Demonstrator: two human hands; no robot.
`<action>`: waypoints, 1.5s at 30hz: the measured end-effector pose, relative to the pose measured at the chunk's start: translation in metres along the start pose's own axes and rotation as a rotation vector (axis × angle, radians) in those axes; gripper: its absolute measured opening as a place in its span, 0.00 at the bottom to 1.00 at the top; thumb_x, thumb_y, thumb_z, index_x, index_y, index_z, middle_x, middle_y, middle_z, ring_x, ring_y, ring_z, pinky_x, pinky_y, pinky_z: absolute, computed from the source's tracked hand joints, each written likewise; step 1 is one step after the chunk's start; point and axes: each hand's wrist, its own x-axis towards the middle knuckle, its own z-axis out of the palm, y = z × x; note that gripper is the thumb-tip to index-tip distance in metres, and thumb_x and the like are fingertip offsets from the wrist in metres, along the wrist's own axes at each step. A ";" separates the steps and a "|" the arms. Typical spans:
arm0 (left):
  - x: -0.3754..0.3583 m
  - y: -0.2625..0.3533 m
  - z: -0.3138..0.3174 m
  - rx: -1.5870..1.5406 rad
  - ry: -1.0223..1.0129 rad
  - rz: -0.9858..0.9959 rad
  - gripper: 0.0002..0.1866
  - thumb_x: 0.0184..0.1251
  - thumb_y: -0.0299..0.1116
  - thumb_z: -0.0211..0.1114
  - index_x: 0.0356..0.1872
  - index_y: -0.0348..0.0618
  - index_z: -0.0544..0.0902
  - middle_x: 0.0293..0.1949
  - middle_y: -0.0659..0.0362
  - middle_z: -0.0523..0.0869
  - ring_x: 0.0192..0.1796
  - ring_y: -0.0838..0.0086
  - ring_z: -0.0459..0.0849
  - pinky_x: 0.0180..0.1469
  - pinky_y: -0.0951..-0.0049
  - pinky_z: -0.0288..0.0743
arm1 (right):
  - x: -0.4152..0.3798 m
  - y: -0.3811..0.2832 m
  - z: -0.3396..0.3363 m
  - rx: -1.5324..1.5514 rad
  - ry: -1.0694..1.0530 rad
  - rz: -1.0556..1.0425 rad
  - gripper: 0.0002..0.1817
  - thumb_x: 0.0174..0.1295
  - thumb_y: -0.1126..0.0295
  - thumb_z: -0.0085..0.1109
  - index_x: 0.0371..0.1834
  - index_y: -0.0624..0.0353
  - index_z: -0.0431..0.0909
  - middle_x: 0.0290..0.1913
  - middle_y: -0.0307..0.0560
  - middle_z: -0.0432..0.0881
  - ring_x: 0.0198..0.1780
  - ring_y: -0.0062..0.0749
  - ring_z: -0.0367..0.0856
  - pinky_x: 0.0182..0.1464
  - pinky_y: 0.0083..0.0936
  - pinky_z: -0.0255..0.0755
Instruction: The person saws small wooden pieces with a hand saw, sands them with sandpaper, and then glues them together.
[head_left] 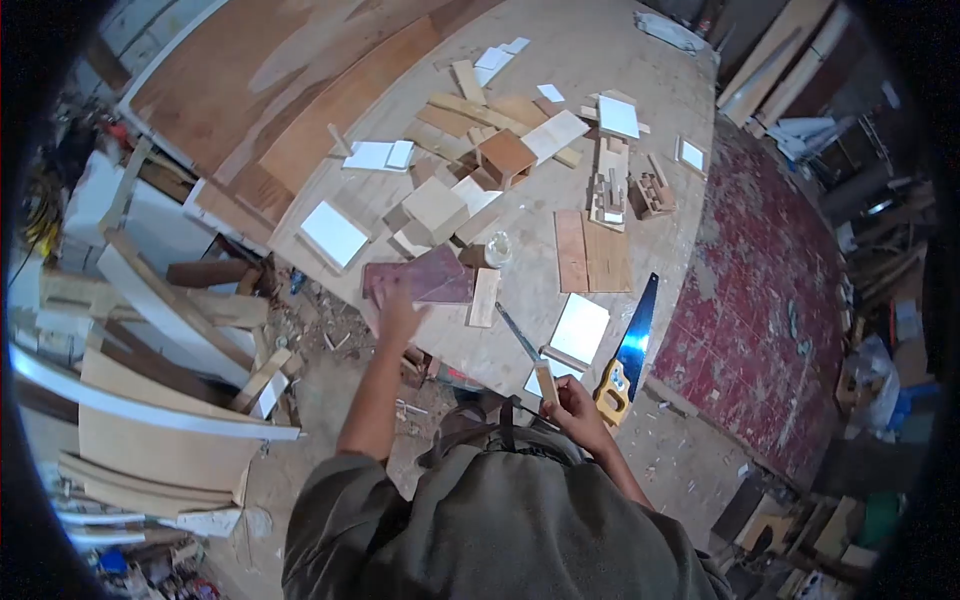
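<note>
Reaching out over the near edge of the bench (600,60), the left hand (398,312) spreads its fingers wide and holds nothing; it hovers at or just touches the near edge of a dark reddish-brown board (425,280), and whether there is contact cannot be told from this height. That board lies flat close to the bench's edge, so it sits within an arm's stretch of the person. The right hand (572,400) is drawn in close to the body and is closed around a small wooden strip (546,383), which stands nearly upright out of the fist, its upper end free above the fingers.

Just beside that hand, a handsaw (628,350) with a yellow handle and a shiny blade lies at the bench edge, handle towards the person, easy to take up. A white square panel (580,328) rests between the saw and a thin metal rule or blade (518,333); which it is cannot be told. A pale wooden slat (485,297) lies touching the reddish board on its right, and a small clear jar (497,248) stands just behind it. Farther in, a wooden box (505,155), a pale block (435,207) and many offcuts crowd the middle of the bench, hemming in the reddish board from behind. Two plank pieces (592,250) lie side by side to the right. Wood scraps (170,300) are piled on the floor at the left.
</note>
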 end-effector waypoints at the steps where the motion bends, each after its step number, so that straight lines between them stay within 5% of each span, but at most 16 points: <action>1: 0.023 -0.016 0.003 0.047 0.020 0.022 0.42 0.51 0.47 0.77 0.67 0.44 0.71 0.68 0.46 0.71 0.75 0.44 0.58 0.74 0.40 0.50 | 0.005 0.006 0.005 -0.038 0.035 -0.004 0.12 0.70 0.69 0.61 0.47 0.57 0.67 0.36 0.37 0.77 0.37 0.19 0.77 0.42 0.21 0.72; 4: 0.058 -0.022 -0.014 0.199 -0.288 -0.117 0.49 0.46 0.50 0.80 0.70 0.46 0.67 0.70 0.47 0.67 0.76 0.46 0.56 0.73 0.35 0.49 | 0.010 0.001 0.020 -0.125 0.124 0.091 0.11 0.70 0.69 0.60 0.47 0.58 0.67 0.38 0.36 0.75 0.37 0.17 0.73 0.42 0.20 0.71; 8: 0.069 -0.030 -0.016 0.225 -0.369 -0.086 0.48 0.45 0.52 0.79 0.68 0.44 0.69 0.66 0.45 0.73 0.73 0.48 0.64 0.71 0.41 0.59 | 0.010 -0.011 0.034 -0.095 0.223 0.083 0.14 0.72 0.68 0.57 0.55 0.60 0.68 0.40 0.37 0.74 0.41 0.16 0.71 0.42 0.17 0.69; 10: 0.074 -0.041 -0.008 0.048 -0.559 -0.049 0.42 0.50 0.50 0.77 0.64 0.40 0.72 0.58 0.42 0.80 0.64 0.48 0.76 0.65 0.49 0.70 | 0.014 -0.014 0.036 -0.080 0.249 0.104 0.16 0.73 0.68 0.55 0.59 0.60 0.69 0.39 0.37 0.74 0.42 0.17 0.72 0.42 0.17 0.69; 13: 0.057 -0.039 -0.002 -0.136 -0.423 0.074 0.36 0.55 0.45 0.75 0.61 0.35 0.73 0.50 0.40 0.83 0.55 0.46 0.82 0.60 0.57 0.75 | 0.022 -0.045 0.047 -0.128 0.251 0.123 0.15 0.73 0.65 0.55 0.57 0.62 0.71 0.36 0.39 0.78 0.35 0.21 0.76 0.39 0.21 0.72; 17: 0.018 0.008 -0.040 -0.332 -0.683 0.006 0.34 0.61 0.38 0.71 0.64 0.33 0.69 0.56 0.43 0.81 0.59 0.51 0.80 0.63 0.59 0.72 | 0.031 -0.078 0.055 -0.497 0.268 0.015 0.20 0.72 0.62 0.55 0.60 0.61 0.70 0.36 0.46 0.85 0.33 0.29 0.82 0.37 0.26 0.75; 18: 0.000 0.015 -0.035 -0.813 -0.750 -0.104 0.33 0.63 0.36 0.69 0.66 0.34 0.67 0.59 0.46 0.79 0.61 0.56 0.78 0.65 0.61 0.70 | 0.033 -0.088 0.058 -0.496 0.279 0.025 0.20 0.72 0.62 0.55 0.60 0.61 0.70 0.36 0.46 0.85 0.33 0.29 0.82 0.37 0.26 0.75; 19: -0.015 0.026 -0.033 -1.297 -0.788 -0.230 0.34 0.65 0.34 0.68 0.69 0.35 0.64 0.62 0.49 0.77 0.63 0.61 0.77 0.66 0.64 0.68 | 0.034 -0.095 0.060 -0.729 0.284 0.022 0.20 0.71 0.61 0.55 0.61 0.59 0.71 0.35 0.51 0.85 0.34 0.39 0.84 0.38 0.33 0.76; 21: -0.033 0.062 -0.066 -1.358 -0.885 -0.212 0.36 0.69 0.35 0.66 0.73 0.38 0.59 0.65 0.54 0.73 0.67 0.68 0.70 0.70 0.67 0.62 | 0.036 -0.104 0.063 -0.940 0.274 -0.007 0.20 0.69 0.62 0.55 0.63 0.50 0.69 0.35 0.63 0.84 0.40 0.62 0.83 0.42 0.49 0.75; 26: -0.062 0.101 -0.071 -1.442 -0.901 -0.336 0.37 0.74 0.47 0.61 0.74 0.37 0.60 0.67 0.54 0.71 0.70 0.70 0.66 0.71 0.69 0.59 | 0.033 -0.115 0.066 -0.936 0.144 0.119 0.21 0.69 0.63 0.54 0.64 0.51 0.64 0.36 0.62 0.85 0.39 0.60 0.84 0.41 0.50 0.74; 28: -0.067 0.109 -0.072 -1.446 -0.841 -0.240 0.36 0.77 0.54 0.54 0.73 0.37 0.63 0.67 0.55 0.70 0.70 0.72 0.64 0.71 0.71 0.58 | 0.027 -0.114 0.066 -0.942 0.159 0.086 0.19 0.70 0.62 0.53 0.61 0.50 0.65 0.39 0.58 0.86 0.39 0.58 0.85 0.38 0.48 0.75; 32: -0.060 0.120 -0.092 -1.553 -0.910 -0.063 0.32 0.81 0.52 0.48 0.73 0.37 0.63 0.68 0.57 0.70 0.69 0.74 0.65 0.71 0.71 0.57 | 0.021 -0.124 0.072 -0.891 0.254 0.016 0.20 0.70 0.61 0.54 0.63 0.49 0.67 0.38 0.55 0.85 0.37 0.57 0.85 0.40 0.46 0.76; 38: -0.059 0.139 -0.109 -1.803 -0.993 -0.088 0.32 0.81 0.51 0.45 0.74 0.37 0.59 0.68 0.57 0.70 0.69 0.73 0.67 0.72 0.71 0.57 | 0.010 -0.139 0.078 -1.028 0.415 -0.270 0.17 0.63 0.67 0.65 0.57 0.51 0.81 0.33 0.47 0.82 0.31 0.40 0.85 0.32 0.34 0.77; 40: -0.057 0.148 -0.121 -1.592 -0.912 0.053 0.34 0.81 0.52 0.45 0.77 0.39 0.55 0.71 0.53 0.66 0.72 0.68 0.64 0.73 0.67 0.56 | 0.007 -0.141 0.076 -1.090 0.444 -0.322 0.18 0.59 0.68 0.69 0.54 0.48 0.84 0.32 0.43 0.82 0.30 0.35 0.85 0.28 0.32 0.77; 42: -0.056 0.163 -0.138 -1.191 -0.596 0.486 0.36 0.80 0.53 0.45 0.78 0.41 0.51 0.74 0.49 0.59 0.75 0.62 0.59 0.75 0.62 0.52 | 0.005 -0.145 0.075 -1.084 0.464 -0.346 0.19 0.59 0.68 0.69 0.55 0.47 0.83 0.31 0.42 0.82 0.29 0.34 0.85 0.28 0.32 0.77; 45: -0.051 0.169 -0.148 -1.117 -0.594 0.570 0.36 0.80 0.53 0.44 0.79 0.42 0.49 0.76 0.48 0.55 0.76 0.60 0.55 0.76 0.61 0.49 | 0.003 -0.147 0.070 -1.170 0.453 -0.390 0.21 0.60 0.66 0.67 0.58 0.45 0.81 0.29 0.40 0.81 0.24 0.35 0.82 0.24 0.33 0.74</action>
